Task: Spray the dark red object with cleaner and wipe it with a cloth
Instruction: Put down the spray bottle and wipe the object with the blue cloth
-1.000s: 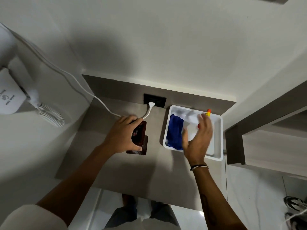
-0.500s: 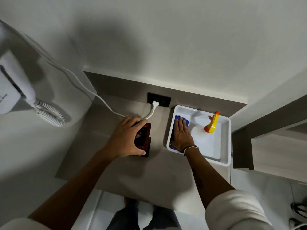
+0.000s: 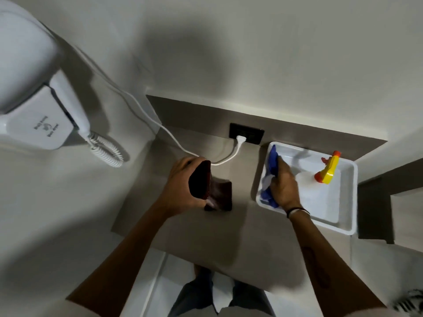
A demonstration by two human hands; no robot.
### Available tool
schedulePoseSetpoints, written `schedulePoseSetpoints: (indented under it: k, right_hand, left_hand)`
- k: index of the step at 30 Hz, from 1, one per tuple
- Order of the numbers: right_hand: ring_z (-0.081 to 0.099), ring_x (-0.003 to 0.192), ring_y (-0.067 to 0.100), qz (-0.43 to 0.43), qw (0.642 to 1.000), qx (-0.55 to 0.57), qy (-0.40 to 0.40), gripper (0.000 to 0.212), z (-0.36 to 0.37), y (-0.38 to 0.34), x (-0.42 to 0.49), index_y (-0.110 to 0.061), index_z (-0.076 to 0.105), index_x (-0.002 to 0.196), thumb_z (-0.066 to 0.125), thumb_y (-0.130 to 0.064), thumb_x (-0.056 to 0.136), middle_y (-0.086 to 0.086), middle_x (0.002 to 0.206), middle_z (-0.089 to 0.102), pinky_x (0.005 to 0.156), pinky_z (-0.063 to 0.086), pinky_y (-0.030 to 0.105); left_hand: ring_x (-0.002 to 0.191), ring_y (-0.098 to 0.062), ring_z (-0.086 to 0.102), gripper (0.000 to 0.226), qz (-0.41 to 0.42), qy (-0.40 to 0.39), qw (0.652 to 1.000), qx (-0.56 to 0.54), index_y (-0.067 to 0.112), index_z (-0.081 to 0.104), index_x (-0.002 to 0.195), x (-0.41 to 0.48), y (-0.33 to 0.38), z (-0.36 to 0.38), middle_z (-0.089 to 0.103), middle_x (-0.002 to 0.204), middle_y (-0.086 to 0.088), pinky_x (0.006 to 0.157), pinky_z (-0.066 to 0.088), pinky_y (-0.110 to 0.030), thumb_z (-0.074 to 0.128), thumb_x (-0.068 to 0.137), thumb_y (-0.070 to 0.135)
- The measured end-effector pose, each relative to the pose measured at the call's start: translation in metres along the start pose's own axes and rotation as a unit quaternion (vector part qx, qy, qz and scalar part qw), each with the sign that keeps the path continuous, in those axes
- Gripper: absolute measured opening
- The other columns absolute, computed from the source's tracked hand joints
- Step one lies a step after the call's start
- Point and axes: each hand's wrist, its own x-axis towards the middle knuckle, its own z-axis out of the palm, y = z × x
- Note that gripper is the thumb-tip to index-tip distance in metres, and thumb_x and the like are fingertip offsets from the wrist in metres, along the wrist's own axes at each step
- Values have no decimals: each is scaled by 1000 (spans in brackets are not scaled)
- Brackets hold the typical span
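My left hand (image 3: pixel 183 188) grips a dark red flat object (image 3: pixel 201 179), tilted up off the grey counter. A second dark red piece (image 3: pixel 221 193) lies flat on the counter just beneath it. My right hand (image 3: pixel 283 186) is inside the white tray (image 3: pixel 343 227), closed on a blue cloth (image 3: pixel 271 165) at the tray's left side. A spray bottle with a yellow and orange trigger head (image 3: pixel 328 170) lies in the tray to the right of that hand.
A white cable (image 3: pixel 231 156) runs from a black wall socket (image 3: pixel 246 136) past my left hand. A white wall hair dryer (image 3: pixel 41 124) with a coiled cord hangs at left. A dark shelf unit (image 3: pixel 389 202) stands right of the tray. The counter's front edge is near my legs.
My left hand has lifted and tilted the dark red object off the counter. My right hand has closed on the blue cloth and bunched it up in the tray.
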Motion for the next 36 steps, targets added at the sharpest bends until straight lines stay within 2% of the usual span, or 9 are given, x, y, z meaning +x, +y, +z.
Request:
schedulePoseSetpoints:
  k: [4, 8, 11, 14, 18, 23, 27, 31, 36]
  right_hand:
    - [60, 124, 27, -30, 989, 142, 40, 79, 3, -26, -38, -12, 31, 164, 48, 17, 91, 13, 155, 53, 105, 50, 36]
    - [34, 154, 9, -142, 968, 206, -16, 80, 30, -74, -89, -10, 29, 164, 52, 19, 92, 8, 170, 34, 124, 23, 10]
    - [27, 160, 20, -268, 949, 138, -94, 94, 70, -112, -119, -23, 8, 167, 54, 12, 93, 2, 177, 12, 130, 24, 26]
    - [6, 165, 26, -338, 934, 32, -110, 113, 98, -113, -126, -20, -15, 166, 59, 18, 88, 6, 178, -8, 132, 17, 37]
    - [-16, 163, 27, -263, 950, -82, -148, 95, 86, -79, -104, -12, -12, 163, 43, 21, 93, 7, 172, -22, 135, 8, 44]
    - [-11, 164, 23, -265, 951, 18, -160, 105, 89, -107, -109, -21, -13, 162, 52, 19, 90, 0, 173, -19, 136, 5, 41]
    - [-11, 165, 18, -339, 924, 84, -156, 119, 100, -119, -126, -31, -22, 163, 54, 19, 86, -5, 177, -18, 131, -1, 26]
    - [-17, 163, 28, -284, 946, -59, -142, 98, 92, -71, -102, -14, -9, 163, 50, 19, 93, 6, 173, -19, 135, 9, 47]
    - [-8, 165, 20, -273, 947, 49, -159, 107, 94, -100, -105, -28, -14, 162, 50, 19, 90, -8, 174, -16, 135, 11, 48]
  left_hand:
    - [134, -14, 41, 105, -52, 55, 995, -65, 45, 40, 150, -24, -16, -3, 35, 134, 37, 108, 40, -26, 87, 56, 36]
    - [132, -11, 46, 106, -83, 80, 989, -98, 39, 39, 149, -37, -21, -3, 43, 139, 18, 107, 40, -17, 82, 53, 42]
    - [128, -3, 49, 104, -92, 87, 987, -101, 43, 40, 144, -39, -25, -1, 44, 137, 30, 108, 41, -17, 84, 50, 45]
    - [130, -21, 52, 109, -104, 88, 986, -91, 26, 46, 148, -43, -33, -4, 49, 138, 8, 108, 47, -33, 86, 49, 46]
    - [129, -23, 52, 111, -112, 98, 985, -88, 19, 45, 153, -49, -36, -6, 48, 140, -1, 106, 51, -36, 84, 51, 36]
    - [126, -7, 44, 110, -112, 92, 984, -106, 24, 43, 152, -46, -30, -3, 44, 138, 7, 99, 37, -5, 80, 50, 46]
    - [126, -7, 42, 115, -118, 75, 986, -88, 13, 45, 153, -46, -35, -8, 43, 140, 5, 102, 40, -19, 80, 49, 48]
    - [127, -14, 48, 111, -112, 86, 987, -77, 13, 46, 154, -50, -39, -11, 45, 139, 3, 103, 44, -15, 85, 52, 36]
    - [131, -17, 44, 113, -110, 76, 987, -86, 11, 45, 154, -44, -30, -9, 42, 139, 6, 105, 40, -22, 83, 52, 43]
